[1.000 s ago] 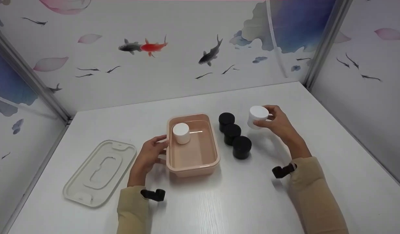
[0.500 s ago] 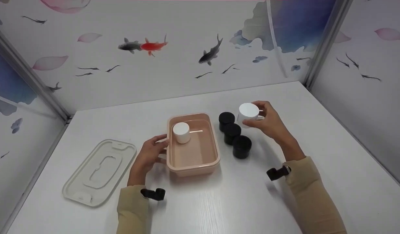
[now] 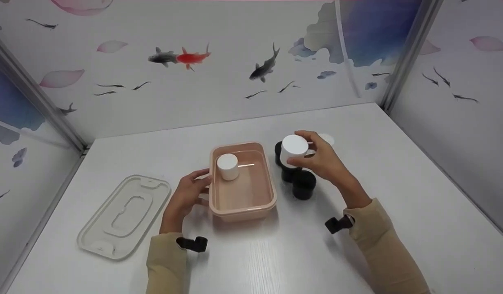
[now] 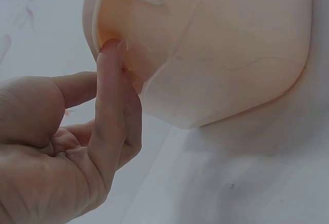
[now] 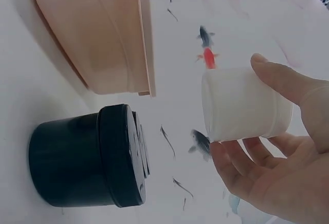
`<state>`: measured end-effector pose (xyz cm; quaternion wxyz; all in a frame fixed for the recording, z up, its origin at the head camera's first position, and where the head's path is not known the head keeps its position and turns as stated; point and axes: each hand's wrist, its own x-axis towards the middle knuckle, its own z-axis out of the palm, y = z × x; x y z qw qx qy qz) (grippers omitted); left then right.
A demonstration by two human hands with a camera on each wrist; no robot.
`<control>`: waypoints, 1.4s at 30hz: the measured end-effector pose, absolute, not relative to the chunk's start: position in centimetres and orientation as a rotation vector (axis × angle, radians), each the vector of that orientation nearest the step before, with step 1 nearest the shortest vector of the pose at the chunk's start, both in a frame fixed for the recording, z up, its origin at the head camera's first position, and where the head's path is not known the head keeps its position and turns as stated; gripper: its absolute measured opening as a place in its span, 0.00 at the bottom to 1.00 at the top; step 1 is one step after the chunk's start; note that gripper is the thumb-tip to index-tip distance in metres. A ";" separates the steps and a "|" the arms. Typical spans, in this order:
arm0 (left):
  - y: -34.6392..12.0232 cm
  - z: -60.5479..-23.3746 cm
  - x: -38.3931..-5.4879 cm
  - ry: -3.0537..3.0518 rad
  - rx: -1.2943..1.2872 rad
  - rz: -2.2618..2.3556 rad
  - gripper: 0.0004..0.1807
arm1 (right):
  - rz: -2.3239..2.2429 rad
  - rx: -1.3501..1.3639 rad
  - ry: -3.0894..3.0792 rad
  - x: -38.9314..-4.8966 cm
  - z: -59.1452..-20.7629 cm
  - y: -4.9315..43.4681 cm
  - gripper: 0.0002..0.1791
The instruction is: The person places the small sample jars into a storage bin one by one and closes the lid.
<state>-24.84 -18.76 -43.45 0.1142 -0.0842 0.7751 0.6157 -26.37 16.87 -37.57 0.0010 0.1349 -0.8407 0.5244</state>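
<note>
My right hand (image 3: 323,160) grips a white jar (image 3: 294,150) by its side, thumb in front and fingers behind. In the head view this jar overlaps the black jars; in the right wrist view it hangs clear of the table. My left hand (image 3: 189,192) pinches the left rim of a peach plastic storage box (image 3: 251,212), its thumb and fingers (image 4: 110,100) meeting at the edge. Inside the box, at the far left, stands another white jar (image 3: 228,166). Several black-lidded jars stand right of the box, the nearest black jar (image 3: 304,185) being the most visible.
A pale translucent lid (image 3: 124,217) lies flat left of the left hand. Behind the right hand, a white round thing (image 3: 327,139) shows partly. Patterned walls (image 3: 218,102) close off the table's back and sides.
My right hand has carried the white jar leftward, from the right of the black jars to a place above them. My left hand and the box have stayed put.
</note>
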 end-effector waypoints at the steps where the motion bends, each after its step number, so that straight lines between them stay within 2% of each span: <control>1: -18.8 -43.4 -24.8 2.275 -0.246 1.801 0.26 | 1.647 0.426 -2.641 -26.3 -37.5 16.6 0.44; 15: -18.7 -43.2 -24.8 2.253 -0.237 1.812 0.26 | 1.624 0.482 -2.692 -25.1 -37.7 13.4 0.37; 26: -18.6 -43.4 -24.7 2.277 -0.228 1.807 0.27 | 1.667 0.551 -2.760 -24.0 -37.0 10.3 0.37; 37: -18.9 -43.6 -24.7 2.262 -0.221 1.831 0.26 | 1.523 0.575 -2.936 -24.7 -36.1 7.1 0.36; 42: -18.9 -43.5 -24.8 2.272 -0.226 1.824 0.26 | 1.565 0.700 -2.950 -25.7 -36.3 6.2 0.35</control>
